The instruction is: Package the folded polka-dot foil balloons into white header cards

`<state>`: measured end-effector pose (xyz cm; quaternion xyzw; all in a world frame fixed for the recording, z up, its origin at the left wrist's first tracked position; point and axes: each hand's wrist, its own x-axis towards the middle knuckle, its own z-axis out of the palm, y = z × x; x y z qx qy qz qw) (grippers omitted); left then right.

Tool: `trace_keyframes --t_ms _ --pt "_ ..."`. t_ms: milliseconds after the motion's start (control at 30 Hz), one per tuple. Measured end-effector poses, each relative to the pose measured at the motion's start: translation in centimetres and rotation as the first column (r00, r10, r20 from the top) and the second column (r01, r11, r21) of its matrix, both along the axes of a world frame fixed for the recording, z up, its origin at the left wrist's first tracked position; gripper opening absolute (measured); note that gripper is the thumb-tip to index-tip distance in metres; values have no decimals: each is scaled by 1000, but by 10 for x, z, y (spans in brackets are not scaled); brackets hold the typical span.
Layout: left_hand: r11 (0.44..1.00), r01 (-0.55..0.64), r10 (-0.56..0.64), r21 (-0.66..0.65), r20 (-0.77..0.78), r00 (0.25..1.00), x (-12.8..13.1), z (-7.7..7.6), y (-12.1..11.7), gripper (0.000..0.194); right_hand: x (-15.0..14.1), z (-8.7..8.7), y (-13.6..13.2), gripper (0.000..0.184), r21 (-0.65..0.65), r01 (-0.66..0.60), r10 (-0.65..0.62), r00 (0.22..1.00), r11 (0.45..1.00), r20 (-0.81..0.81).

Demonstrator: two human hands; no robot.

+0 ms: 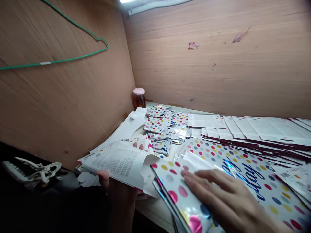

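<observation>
My left hand [116, 188] grips a white printed paper sleeve [119, 161] from below. Its thumb shows at the near edge and its fingertips at the far edge. The sleeve's right end bulges, with a notched flap. Close against that end is a folded foil balloon [181, 191] with coloured polka dots, held in my right hand [223, 191]. My right fingers lie along its top, while the right thumb is hidden. Beneath that hand spreads a large flat polka-dot balloon [272, 191] with blue lettering.
Small folded dotted packets [156, 124] are piled at the back. Overlapping printed sleeves [264, 127] cover the right rear. A pink-lidded jar [139, 97] stands in the corner. The left wall bears a green hanger [73, 59]; a white claw clip [31, 170] lies lower left.
</observation>
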<state>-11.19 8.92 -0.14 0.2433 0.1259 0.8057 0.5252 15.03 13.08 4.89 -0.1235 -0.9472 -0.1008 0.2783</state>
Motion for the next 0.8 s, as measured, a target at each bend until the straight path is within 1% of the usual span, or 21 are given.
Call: trace_keyframes --t_ms 67,100,167,267,333,400,467,533,600,633,700,733,800 --pt "999 -21 22 -47 5 1000 14 2 3 83 5 -1 -24 41 95 93 -104 989 991 108" --pt "997 -27 27 -73 -1 1000 23 3 4 87 3 -5 -31 41 132 151 -168 977 980 131" --pt "992 -23 19 -123 -36 999 40 4 4 92 -4 -16 -40 43 167 259 -285 947 951 151" --pt "979 -19 0 -202 -96 995 57 3 1 93 -8 -29 -46 45 148 363 -383 913 920 143" --pt "973 4 -28 -232 -101 995 62 0 -1 91 -4 -32 -49 45 94 412 -421 897 906 131" --pt "971 63 -85 -229 -87 993 66 -4 -3 90 1 -30 -51 45 29 438 -438 889 898 134" --pt "968 137 -162 -211 -110 981 73 -9 -5 95 1 -29 -53 45 -14 450 -444 884 893 150" --pt "960 179 -219 -214 -178 960 82 -12 -7 100 -3 -30 -57 45 -34 465 -454 876 885 159" --pt "957 165 -220 -238 -226 949 92 -13 -10 104 -9 -31 -63 43 -78 458 -445 885 886 136" --pt "957 150 -208 -249 -222 953 96 -12 -10 104 -10 -31 -66 40 -132 430 -418 902 893 110" --pt "961 122 -163 -250 -152 975 99 -9 -9 101 -7 -31 -72 37 -280 321 -325 945 905 32" --pt "962 123 -150 -242 -99 984 99 -8 -8 97 -2 -31 -75 38 -353 261 -281 960 899 -7" --pt "962 178 -182 -204 4 983 97 -7 -7 93 9 -34 -79 48 -448 182 -217 976 876 -29"
